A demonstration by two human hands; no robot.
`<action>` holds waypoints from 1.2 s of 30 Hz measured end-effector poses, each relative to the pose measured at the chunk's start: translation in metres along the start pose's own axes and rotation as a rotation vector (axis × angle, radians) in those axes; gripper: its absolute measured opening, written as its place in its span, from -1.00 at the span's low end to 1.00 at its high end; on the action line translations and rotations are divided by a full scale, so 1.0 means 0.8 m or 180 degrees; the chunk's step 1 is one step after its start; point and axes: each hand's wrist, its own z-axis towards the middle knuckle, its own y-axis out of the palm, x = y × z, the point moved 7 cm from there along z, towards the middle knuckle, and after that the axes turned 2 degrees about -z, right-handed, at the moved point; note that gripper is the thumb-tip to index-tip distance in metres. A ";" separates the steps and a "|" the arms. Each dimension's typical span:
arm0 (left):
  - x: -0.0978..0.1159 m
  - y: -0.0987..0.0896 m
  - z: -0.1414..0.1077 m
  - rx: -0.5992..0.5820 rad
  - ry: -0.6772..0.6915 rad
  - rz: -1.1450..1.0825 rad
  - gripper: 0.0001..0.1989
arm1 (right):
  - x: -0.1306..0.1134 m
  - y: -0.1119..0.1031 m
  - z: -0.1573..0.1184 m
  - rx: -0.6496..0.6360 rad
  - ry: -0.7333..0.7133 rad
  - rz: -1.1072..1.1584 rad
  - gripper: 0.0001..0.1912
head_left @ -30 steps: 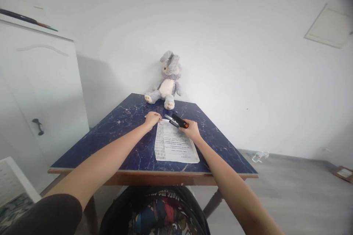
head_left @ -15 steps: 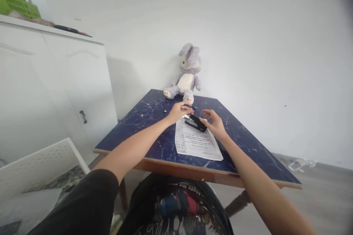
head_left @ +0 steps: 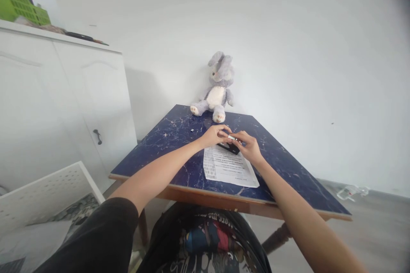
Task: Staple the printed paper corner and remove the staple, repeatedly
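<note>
My left hand (head_left: 218, 135) and my right hand (head_left: 249, 146) meet above the middle of the table. Between their fingertips is a small, narrow white piece (head_left: 232, 137) with a dark end toward the right; its kind is too small to make out. Both hands pinch it. Just below my fingers a black oblong object (head_left: 229, 149) with a pale stripe lies on a printed sheet of paper (head_left: 229, 170), partly hidden by the hands.
The blue marbled table (head_left: 179, 166) has a wooden edge. A grey plush rabbit (head_left: 216, 97) sits at its back against the wall, with a tiny pale bit (head_left: 192, 130) nearby. To the left stand a white cabinet (head_left: 105, 106) and a white perforated bin (head_left: 72, 179).
My hands have come together and now pinch the small white piece. My right hand has let go of the black object, which now lies lower on the paper.
</note>
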 end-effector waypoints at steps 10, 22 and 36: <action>0.014 -0.098 -0.019 0.1856 -0.0371 0.2946 -0.77 | 0.134 -0.075 -0.035 0.1247 0.1857 -0.0774 -0.66; -0.042 -0.154 -0.030 0.1156 -0.2130 0.4523 -0.68 | 0.200 -0.040 -0.065 -0.0531 0.2640 -0.2053 -0.55; -0.035 -0.129 -0.007 0.1613 -0.0798 0.2904 -0.86 | 0.203 -0.071 -0.062 0.0212 0.2516 -0.1974 -0.50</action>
